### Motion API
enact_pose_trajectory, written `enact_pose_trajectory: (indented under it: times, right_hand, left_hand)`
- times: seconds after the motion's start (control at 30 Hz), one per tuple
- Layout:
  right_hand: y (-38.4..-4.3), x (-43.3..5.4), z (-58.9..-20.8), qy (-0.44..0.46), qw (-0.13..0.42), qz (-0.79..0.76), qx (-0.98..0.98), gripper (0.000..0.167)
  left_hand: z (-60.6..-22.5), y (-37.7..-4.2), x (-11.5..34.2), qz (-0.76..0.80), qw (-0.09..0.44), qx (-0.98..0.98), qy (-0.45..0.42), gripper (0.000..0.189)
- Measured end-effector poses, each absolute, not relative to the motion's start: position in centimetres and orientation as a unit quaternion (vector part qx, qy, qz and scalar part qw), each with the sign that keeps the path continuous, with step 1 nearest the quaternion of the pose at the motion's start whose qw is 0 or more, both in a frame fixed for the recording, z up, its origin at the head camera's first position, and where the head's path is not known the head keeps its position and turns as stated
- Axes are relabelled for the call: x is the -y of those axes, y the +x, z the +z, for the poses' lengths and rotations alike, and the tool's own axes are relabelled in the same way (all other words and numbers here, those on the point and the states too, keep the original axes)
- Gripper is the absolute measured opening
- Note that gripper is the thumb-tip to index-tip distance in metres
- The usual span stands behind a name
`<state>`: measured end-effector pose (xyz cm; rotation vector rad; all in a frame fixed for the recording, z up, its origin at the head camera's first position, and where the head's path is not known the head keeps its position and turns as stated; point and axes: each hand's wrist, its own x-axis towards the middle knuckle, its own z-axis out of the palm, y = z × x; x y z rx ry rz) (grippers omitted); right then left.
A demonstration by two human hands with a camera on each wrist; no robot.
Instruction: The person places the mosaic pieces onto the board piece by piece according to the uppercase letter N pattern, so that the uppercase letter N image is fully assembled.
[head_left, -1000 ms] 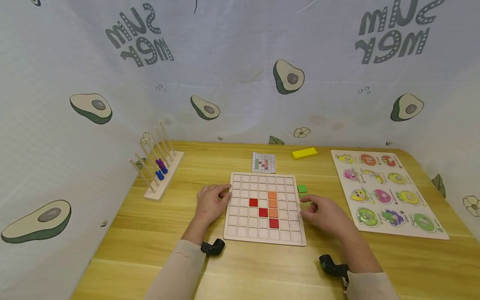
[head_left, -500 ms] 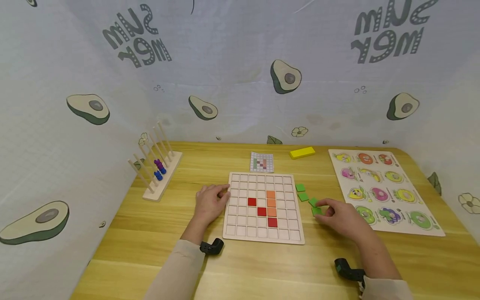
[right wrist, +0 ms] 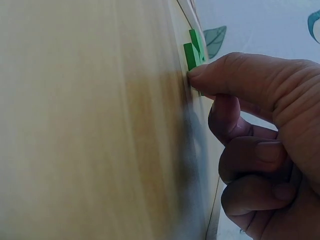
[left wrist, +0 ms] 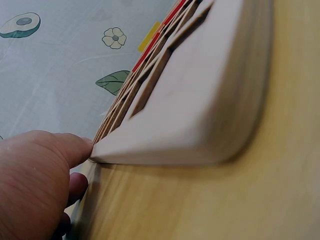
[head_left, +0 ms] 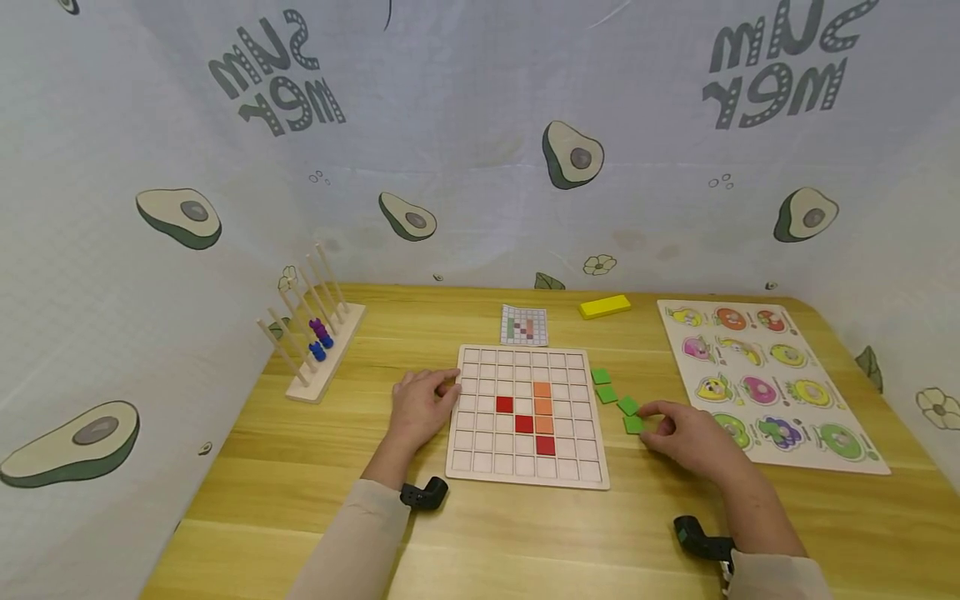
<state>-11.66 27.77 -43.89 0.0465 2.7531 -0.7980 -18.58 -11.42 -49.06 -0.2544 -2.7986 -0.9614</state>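
A pale wooden grid board [head_left: 495, 479] lies flat, with three red tiles [head_left: 523, 424] and three orange tiles [head_left: 542, 407] in its squares. My left hand [head_left: 422, 407] rests at the board's left edge, and in the left wrist view its thumb [left wrist: 75, 147] touches the rim. Several loose green tiles [head_left: 632, 425] lie on the table right of the board. My right hand [head_left: 693, 442] is beside the nearest of them, thumb and index fingertips right at its edge and the other fingers bent. In the right wrist view the thumb tip overlaps a green tile [right wrist: 190, 56].
Behind the board lies a small printed pattern card [head_left: 524, 326], with a yellow block [head_left: 604, 307] to its right. A peg stand [head_left: 330, 354] with blue and purple beads is at the left. A fruit puzzle board [head_left: 772, 387] lies just beyond my right hand.
My right hand has moved right from the board's edge, and the green tiles it covered now show spread out. Lately its fingers drew slightly off the nearest tile. The left hand stays put.
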Motion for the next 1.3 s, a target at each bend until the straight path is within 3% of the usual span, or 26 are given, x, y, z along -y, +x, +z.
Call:
enact_pose_trajectory:
  times: [0.83, 1.3]
  right_hand:
    - [-11.8, -27.7, -43.8, 0.006, 0.132, -0.271, -0.953, 0.032]
    - [-12.8, -24.6, -42.4, -0.035, 0.112, -0.285, -0.951, 0.029]
  left_hand:
    - [-49.1, -18.6, 11.4, -0.322, 0.08, 0.94, -0.084, 0.03]
    - [-49.1, -18.6, 11.4, -0.322, 0.082, 0.939, -0.085, 0.03]
